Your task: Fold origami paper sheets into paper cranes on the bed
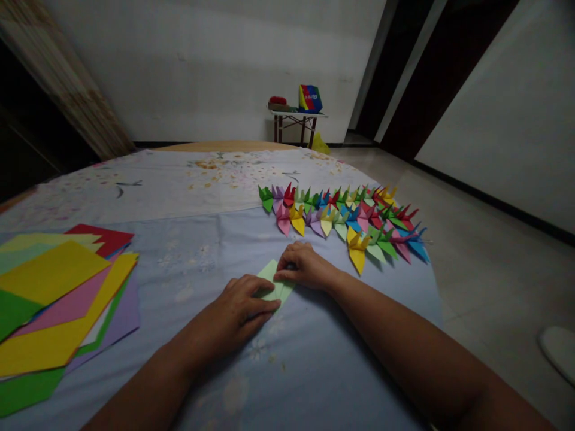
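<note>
A small piece of light green folded paper (282, 291) lies on the blue cloth in front of me, its visible outline roughly a diamond. My left hand (240, 305) holds its left and near side, with thumb and fingers pressed onto the paper. At the far right side of the same piece, my right hand (308, 264) has its fingers curled and pinched on the edge. Parts of the paper are hidden beneath both hands. Beyond my right hand stand several rows of folded paper cranes (326, 221) in many colours.
Loose coloured paper sheets (58, 272) lie overlapping at the left. The round table has a flowered white tablecloth (171, 173) with a blue cloth (197, 251) over its near part. Against the far wall, a small table (291, 114) carries a colourful bag (309, 99).
</note>
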`<act>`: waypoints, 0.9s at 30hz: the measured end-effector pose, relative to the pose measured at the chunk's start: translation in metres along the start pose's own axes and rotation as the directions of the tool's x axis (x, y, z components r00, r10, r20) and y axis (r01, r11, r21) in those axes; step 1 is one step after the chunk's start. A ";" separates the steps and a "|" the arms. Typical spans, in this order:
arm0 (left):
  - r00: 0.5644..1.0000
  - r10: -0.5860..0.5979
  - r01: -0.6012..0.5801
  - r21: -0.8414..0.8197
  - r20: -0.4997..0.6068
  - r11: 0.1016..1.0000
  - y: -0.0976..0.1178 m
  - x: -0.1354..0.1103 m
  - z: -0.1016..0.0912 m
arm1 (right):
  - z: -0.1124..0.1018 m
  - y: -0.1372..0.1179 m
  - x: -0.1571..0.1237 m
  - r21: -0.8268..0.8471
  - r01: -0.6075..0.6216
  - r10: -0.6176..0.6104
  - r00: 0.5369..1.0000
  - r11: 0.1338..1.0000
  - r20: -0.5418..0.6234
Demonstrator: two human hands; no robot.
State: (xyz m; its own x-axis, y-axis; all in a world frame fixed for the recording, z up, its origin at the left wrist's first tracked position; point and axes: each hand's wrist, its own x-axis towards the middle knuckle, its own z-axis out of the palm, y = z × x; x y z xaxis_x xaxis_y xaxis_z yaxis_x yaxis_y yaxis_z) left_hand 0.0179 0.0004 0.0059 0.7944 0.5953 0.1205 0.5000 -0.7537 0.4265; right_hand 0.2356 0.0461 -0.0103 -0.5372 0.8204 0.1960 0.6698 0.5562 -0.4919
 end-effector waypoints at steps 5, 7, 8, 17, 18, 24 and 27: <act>1.000 0.007 -0.008 0.028 0.017 1.000 0.003 0.000 -0.003 | 0.001 0.001 0.000 0.000 -0.005 0.005 1.000 1.000 -0.003; 1.000 0.015 -0.016 0.051 0.026 0.999 0.006 0.000 -0.005 | 0.000 0.000 0.000 -0.003 -0.016 0.016 1.000 1.000 0.002; 0.999 0.014 -0.016 0.065 0.033 0.998 0.008 0.000 -0.005 | 0.000 -0.001 0.000 -0.005 -0.022 0.022 1.000 1.000 0.005; 0.998 -0.008 -0.003 0.160 0.068 0.987 0.022 0.000 -0.011 | 0.001 -0.001 0.000 -0.007 -0.015 0.015 1.000 1.000 0.003; 0.997 -0.013 0.001 0.160 0.077 0.987 0.024 0.000 -0.012 | 0.001 -0.001 0.000 -0.006 -0.013 0.013 1.000 1.000 0.005; 0.993 -0.006 -0.001 0.062 0.116 0.998 0.025 -0.005 -0.022 | -0.001 -0.003 0.001 -0.007 -0.031 0.031 0.999 0.999 0.011; 0.986 -0.059 0.060 0.000 0.154 0.998 0.023 -0.007 -0.026 | -0.001 -0.003 0.001 -0.006 -0.038 0.038 0.999 0.999 0.012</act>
State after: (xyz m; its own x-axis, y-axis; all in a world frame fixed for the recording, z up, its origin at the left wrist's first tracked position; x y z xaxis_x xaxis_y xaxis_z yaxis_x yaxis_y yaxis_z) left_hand 0.0149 -0.0140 0.0385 0.8070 0.5889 -0.0443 0.5466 -0.7165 0.4333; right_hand 0.2334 0.0454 -0.0077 -0.5175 0.8393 0.1666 0.6930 0.5253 -0.4937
